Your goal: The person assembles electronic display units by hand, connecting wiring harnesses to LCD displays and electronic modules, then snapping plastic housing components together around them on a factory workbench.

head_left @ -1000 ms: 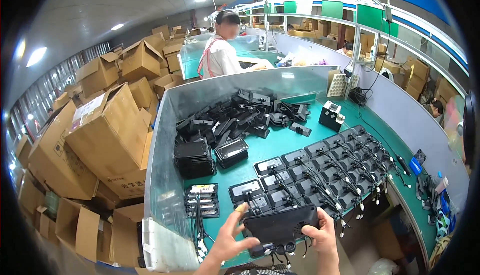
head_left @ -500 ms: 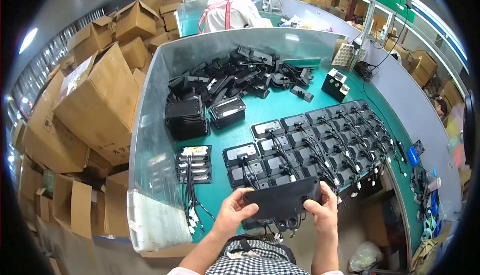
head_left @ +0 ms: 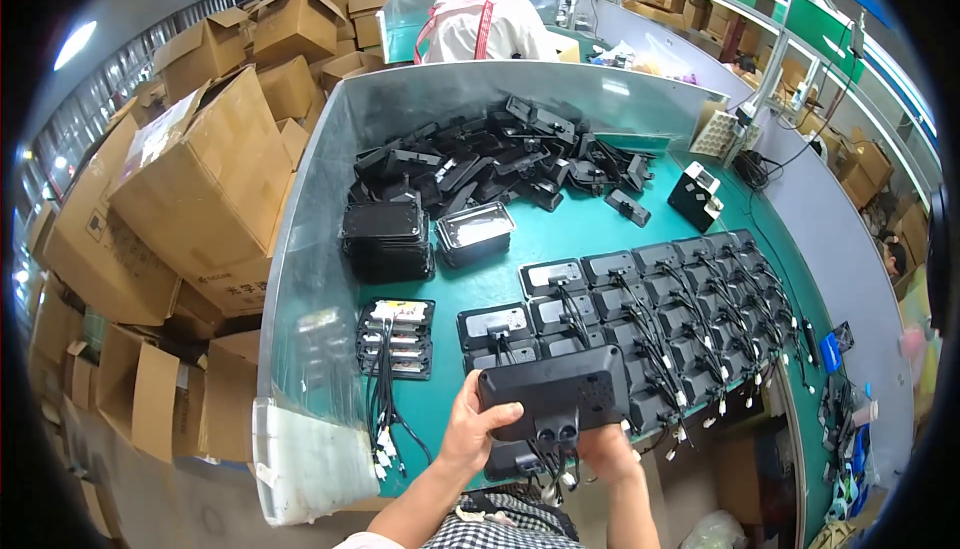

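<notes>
A black plastic housing (head_left: 552,389) with two round cable sockets on its lower edge is held up above the table's front edge. My left hand (head_left: 470,427) is closed on its left end, thumb lying across the face. Under the lower right edge is my right hand (head_left: 608,452), its fingers hidden behind the housing. Dark cables with white plugs (head_left: 552,489) hang below the sockets. Just beyond my hands, similar black units (head_left: 660,319) with cables lie in close rows on the green table (head_left: 545,234).
Stacked black panels (head_left: 385,239) and a shorter stack (head_left: 475,236) stand at the left, before a heap of black housings (head_left: 500,154). Near the left wall lies a cabled group (head_left: 397,334). A small black-and-white device (head_left: 695,197) stands far right. Cardboard boxes (head_left: 200,189) crowd beyond the wall.
The housing has tipped so its socket edge shows more, and it has shifted slightly left. My right hand has moved from its right end to underneath. The whole view has shifted slightly.
</notes>
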A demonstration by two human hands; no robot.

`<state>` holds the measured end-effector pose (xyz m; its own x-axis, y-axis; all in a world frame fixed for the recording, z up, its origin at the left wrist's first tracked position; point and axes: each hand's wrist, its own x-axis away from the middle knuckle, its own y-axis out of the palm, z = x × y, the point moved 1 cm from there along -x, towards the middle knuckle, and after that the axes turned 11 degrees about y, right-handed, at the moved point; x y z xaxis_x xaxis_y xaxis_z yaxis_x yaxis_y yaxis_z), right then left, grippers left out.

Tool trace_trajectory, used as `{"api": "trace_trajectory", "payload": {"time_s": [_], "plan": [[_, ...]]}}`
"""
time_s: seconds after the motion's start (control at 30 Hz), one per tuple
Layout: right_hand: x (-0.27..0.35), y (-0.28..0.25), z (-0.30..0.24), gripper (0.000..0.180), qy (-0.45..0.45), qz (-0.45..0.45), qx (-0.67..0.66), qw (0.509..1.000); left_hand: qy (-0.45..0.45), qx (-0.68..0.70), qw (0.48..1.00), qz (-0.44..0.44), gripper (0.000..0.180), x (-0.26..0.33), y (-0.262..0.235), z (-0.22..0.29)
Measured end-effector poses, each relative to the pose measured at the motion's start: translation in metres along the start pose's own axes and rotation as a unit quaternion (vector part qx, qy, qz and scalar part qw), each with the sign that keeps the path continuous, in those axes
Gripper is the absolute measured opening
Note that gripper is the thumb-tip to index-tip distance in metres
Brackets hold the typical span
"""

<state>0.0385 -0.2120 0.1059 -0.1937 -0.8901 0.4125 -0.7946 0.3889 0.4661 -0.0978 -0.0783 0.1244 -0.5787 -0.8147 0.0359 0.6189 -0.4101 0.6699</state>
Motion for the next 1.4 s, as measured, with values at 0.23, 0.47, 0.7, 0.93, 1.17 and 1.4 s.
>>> {"api": "trace_trajectory", "payload": {"time_s": [0.23,0.47,0.7,0.93,1.17,1.4], "plan": [[-0.070,-0.006,0.022,0.048,-0.014,0.127,0.481,0.867,0.086,-0.172,0.975,0.114,0.047,-0.138,-0.096,-0.017],[-0.152,-0.004,0.049,0.040,-0.051,0.260,0.544,0.796,-0.002,-0.338,0.929,0.152,0.047,-0.252,-0.159,-0.074],[-0.181,-0.007,0.051,0.046,-0.051,0.327,0.558,0.761,-0.148,-0.323,0.927,0.118,0.042,-0.300,-0.197,-0.108],[-0.180,-0.002,0.062,0.053,-0.078,0.340,0.599,0.721,-0.091,-0.651,0.753,0.041,0.078,-0.306,-0.179,-0.098],[-0.180,-0.012,0.079,0.066,-0.048,0.319,0.602,0.730,-0.063,-0.710,0.698,0.071,0.075,-0.297,-0.172,-0.101],[-0.185,-0.006,0.058,0.067,-0.040,0.334,0.546,0.768,-0.045,-0.689,0.718,0.083,0.076,-0.288,-0.183,-0.100]]}}
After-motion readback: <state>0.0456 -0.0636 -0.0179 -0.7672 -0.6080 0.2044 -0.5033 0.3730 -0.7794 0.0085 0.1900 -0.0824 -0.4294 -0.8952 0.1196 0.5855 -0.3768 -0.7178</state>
